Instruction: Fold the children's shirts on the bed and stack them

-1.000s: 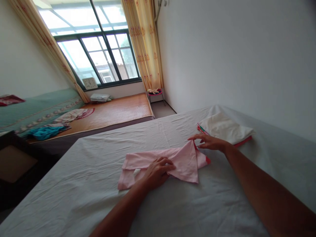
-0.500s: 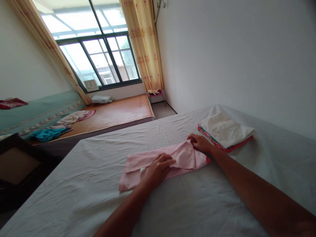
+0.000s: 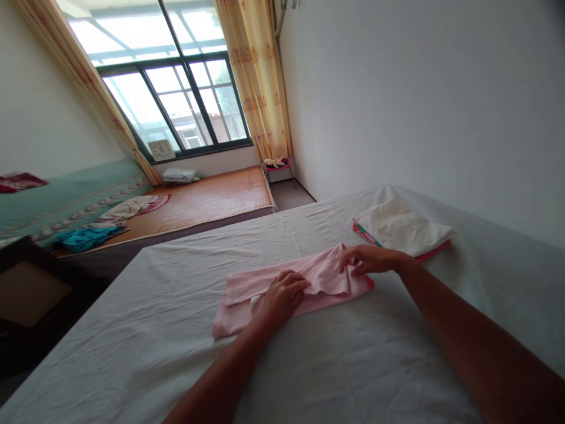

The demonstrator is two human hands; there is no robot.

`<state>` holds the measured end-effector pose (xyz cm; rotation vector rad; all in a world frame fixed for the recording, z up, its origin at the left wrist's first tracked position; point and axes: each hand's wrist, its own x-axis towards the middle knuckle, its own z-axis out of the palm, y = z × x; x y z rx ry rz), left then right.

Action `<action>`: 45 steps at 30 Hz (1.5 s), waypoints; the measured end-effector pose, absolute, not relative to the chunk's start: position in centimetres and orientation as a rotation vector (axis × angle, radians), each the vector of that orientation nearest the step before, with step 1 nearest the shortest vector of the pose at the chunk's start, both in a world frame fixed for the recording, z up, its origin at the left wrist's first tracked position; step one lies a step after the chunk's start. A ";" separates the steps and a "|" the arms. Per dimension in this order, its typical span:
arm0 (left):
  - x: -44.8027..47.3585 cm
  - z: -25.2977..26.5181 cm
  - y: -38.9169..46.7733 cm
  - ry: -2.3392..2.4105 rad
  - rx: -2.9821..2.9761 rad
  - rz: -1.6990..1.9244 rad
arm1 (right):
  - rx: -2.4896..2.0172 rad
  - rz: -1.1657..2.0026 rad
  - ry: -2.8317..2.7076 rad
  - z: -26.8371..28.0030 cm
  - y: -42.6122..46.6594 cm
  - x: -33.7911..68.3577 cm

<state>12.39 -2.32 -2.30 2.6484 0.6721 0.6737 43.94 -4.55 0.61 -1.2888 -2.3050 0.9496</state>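
A folded pink garment (image 3: pixel 324 277), perhaps a shirt, lies lengthwise on the pale bed sheet, with a small red patch at its right end and a white spot near its left part. My left hand (image 3: pixel 285 294) rests flat on the middle of the garment, fingers stretched out. At the garment's right end, my right hand (image 3: pixel 368 259) touches the cloth with curved fingertips, and a gap shows between its fingers and thumb. Behind that hand sits a stack of folded clothes (image 3: pixel 401 227), cream on top with red and green edges below.
The pale bed sheet (image 3: pixel 145 330) covers the surface before me. A lower bed with a brown mat (image 3: pixel 220 197) stands ahead, holding a teal cloth (image 3: pixel 90 237) and a pillow-like bundle (image 3: pixel 180 175). A dark piece of furniture (image 3: pixel 35 294) is at left; a white wall (image 3: pixel 424 106) at right.
My right hand has let go of the garment's far right corner and moved slightly toward me, its fingers now spread on the cloth. My left hand has stayed in place.
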 end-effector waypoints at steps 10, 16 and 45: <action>12.5 -2.1 -2.3 0.764 2.493 0.742 | -1.133 1.069 -2.194 0.6 -4.5 42.1; 13.2 -3.9 -0.6 1.136 2.174 0.809 | -1.551 1.002 -1.731 -1.3 -3.8 42.5; 12.7 -4.1 0.7 1.209 2.243 0.886 | -1.592 1.029 -1.802 -1.4 -4.0 43.3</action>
